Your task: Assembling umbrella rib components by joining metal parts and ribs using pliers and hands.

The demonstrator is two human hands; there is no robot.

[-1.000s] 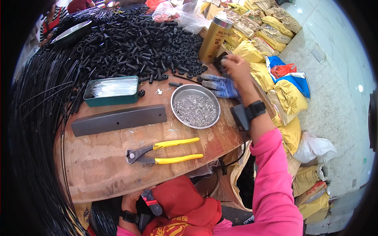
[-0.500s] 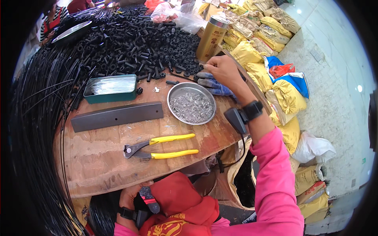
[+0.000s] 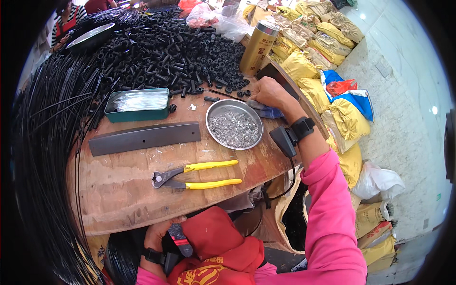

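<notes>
My right hand (image 3: 271, 93) is closed on a blue-grey work glove (image 3: 267, 110) at the right side of the wooden table. Beside it rests a round metal dish (image 3: 234, 124) of small shiny metal bits. My left hand (image 3: 161, 230) is low at the table's near edge, its fingers mostly hidden. Next to it, on my lap, is a dark grey piece with a red strip (image 3: 180, 240), its kind unclear. Yellow-handled end-cutting pliers (image 3: 178, 176) lie on the table, apart from both hands. Behind them is a dark metal bar with holes (image 3: 145, 138).
A green tin (image 3: 137, 105) holds thin silvery wires. Black tubular parts (image 3: 161, 52) heap across the back, near a gold flask (image 3: 258, 50). Long black strands (image 3: 47, 142) hang at left. Yellow sacks (image 3: 349, 116) pile at right. Another person (image 3: 66, 21) is at the far left.
My right hand has come down and slightly nearer onto the glove, closing on it and bunching it up. The whole view has shifted a little; my left hand stays at the table edge.
</notes>
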